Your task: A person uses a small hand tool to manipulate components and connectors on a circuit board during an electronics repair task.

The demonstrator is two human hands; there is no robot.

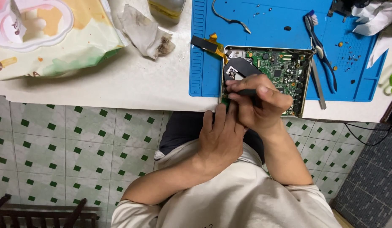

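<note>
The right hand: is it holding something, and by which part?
The right hand pinches a dark tool over the circuit board; the grip hides which part. The left hand steadies the board's metal tray at its near edge.

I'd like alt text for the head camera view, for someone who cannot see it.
Two bare hands work on an opened device with a green circuit board on a blue mat: the right hand grips a dark tool, the left hand steadies the near edge. A toothbrush lies nearby.

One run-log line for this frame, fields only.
left hand: steadies tray edge | right hand: grips dark tool over circuit board | board: in metal tray on blue mat | nearby: toothbrush
</note>
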